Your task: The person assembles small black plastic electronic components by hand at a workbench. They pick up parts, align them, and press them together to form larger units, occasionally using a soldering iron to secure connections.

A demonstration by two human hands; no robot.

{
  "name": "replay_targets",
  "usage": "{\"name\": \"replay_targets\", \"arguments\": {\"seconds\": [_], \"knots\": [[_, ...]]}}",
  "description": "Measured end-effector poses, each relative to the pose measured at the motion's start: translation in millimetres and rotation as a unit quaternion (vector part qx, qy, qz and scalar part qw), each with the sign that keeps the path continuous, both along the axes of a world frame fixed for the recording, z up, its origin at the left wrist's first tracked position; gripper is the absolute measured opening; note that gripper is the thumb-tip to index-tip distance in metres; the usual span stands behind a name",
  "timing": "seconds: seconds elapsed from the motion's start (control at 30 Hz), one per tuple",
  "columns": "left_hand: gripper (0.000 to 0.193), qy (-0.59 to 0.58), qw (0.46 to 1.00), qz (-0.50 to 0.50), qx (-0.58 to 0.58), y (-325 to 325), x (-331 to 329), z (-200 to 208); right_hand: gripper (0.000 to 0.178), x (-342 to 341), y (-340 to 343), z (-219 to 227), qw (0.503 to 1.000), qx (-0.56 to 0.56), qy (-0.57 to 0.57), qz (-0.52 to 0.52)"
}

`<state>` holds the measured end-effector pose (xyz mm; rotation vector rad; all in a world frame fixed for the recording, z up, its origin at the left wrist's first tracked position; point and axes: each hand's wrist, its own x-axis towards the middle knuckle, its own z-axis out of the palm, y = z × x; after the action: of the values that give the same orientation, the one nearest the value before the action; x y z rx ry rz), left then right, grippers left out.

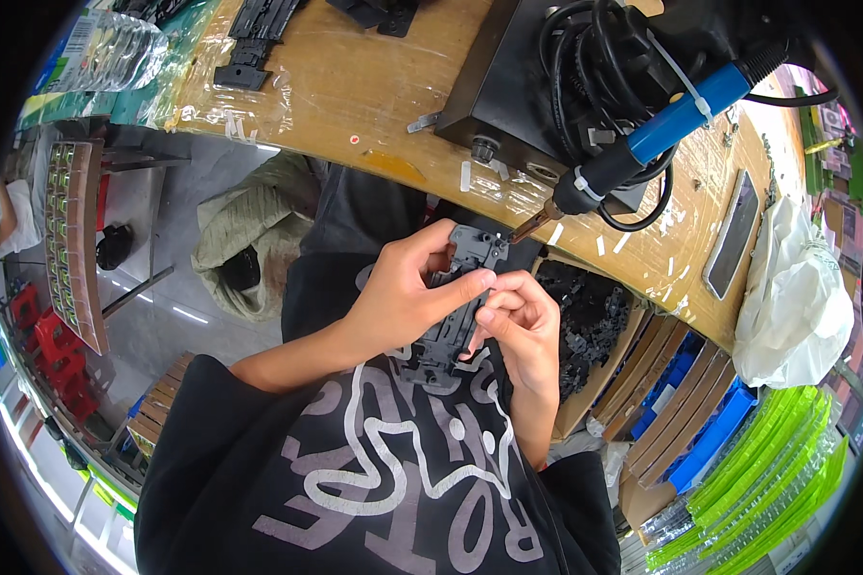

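I hold a long dark grey plastic part (pixel 455 316) upright in front of my chest with both hands. My left hand (pixel 403 292) grips its upper half from the left, with the thumb and forefinger pinching near the top. Gripping the middle of the part from the right is my right hand (pixel 523 321), fingers curled around it. Just above the part's top end hangs the metal tip of a blue-handled soldering iron (pixel 642 144), fixed on a black box (pixel 518 86) at the bench edge.
A wooden bench (pixel 355 86) curves across the top, with black plastic parts (pixel 254 43) and a crushed water bottle (pixel 105 53) on it. A cardboard box of black parts (pixel 590 326) sits at my right. Beyond it are a white plastic bag (pixel 791 297) and green trays (pixel 767 470).
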<state>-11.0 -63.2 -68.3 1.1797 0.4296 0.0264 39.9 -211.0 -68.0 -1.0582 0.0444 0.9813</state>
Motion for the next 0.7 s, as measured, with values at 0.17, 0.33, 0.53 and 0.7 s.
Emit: {"name": "replay_targets", "arguments": {"seconds": [0.17,0.33,0.53,0.7], "knots": [[0.019,-0.009,1.000,0.000,0.016,-0.1,0.9,-8.0,0.020,1.0,2.1,0.5,1.000,-0.001,0.002,-0.011],[0.024,0.015,0.998,-0.049,0.019,4.6,1.3,0.3,0.020,2.2,2.9,6.0,1.000,-0.004,-0.006,-0.017],[0.025,0.015,0.999,-0.046,0.008,4.3,1.0,4.0,0.020,1.0,2.6,9.6,1.000,-0.001,-0.003,-0.022],[0.025,0.018,0.999,-0.037,-0.016,3.8,1.9,7.4,0.021,1.0,3.3,13.2,1.000,-0.001,0.007,-0.027]]}}
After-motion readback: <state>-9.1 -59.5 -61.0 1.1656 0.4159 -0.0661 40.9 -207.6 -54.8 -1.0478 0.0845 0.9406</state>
